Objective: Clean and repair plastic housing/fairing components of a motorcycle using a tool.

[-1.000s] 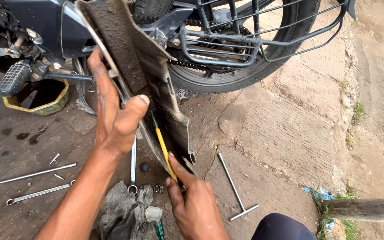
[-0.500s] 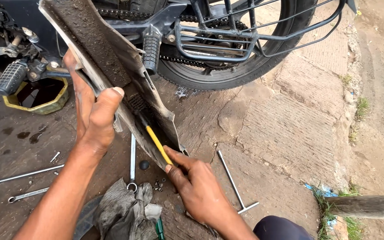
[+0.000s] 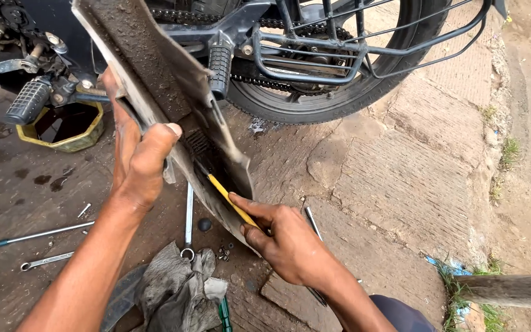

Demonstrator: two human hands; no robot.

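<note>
Here, the long, mud-caked dark metal cover panel (image 3: 155, 80) slants from upper left, up by the motorcycle's frame, down to lower right, w/ its bottom end just above the cracked concrete ground (image 3: 401, 184). Its long axis runs along that diagonal, between both hands. The left hand (image 3: 139, 160) is the nearer one to the panel's middle: fingers wrapped behind the left edge, thumb pressed over the front, clamping it. The right hand (image 3: 287, 243) sits at the lower end, fingers pinched round a thin yellow-handled screwdriver (image 3: 228, 200) whose shaft points up-left into the panel's hollow inner side, roughly parallel to the panel. The panel looks gritty, brown-grey w/ dried dirt, edges bent, inside darker. Below the left forearm, a grey crumpled rag (image 3: 173, 289) lies on the ground, beside a steel spanner (image 3: 188, 221).
</note>
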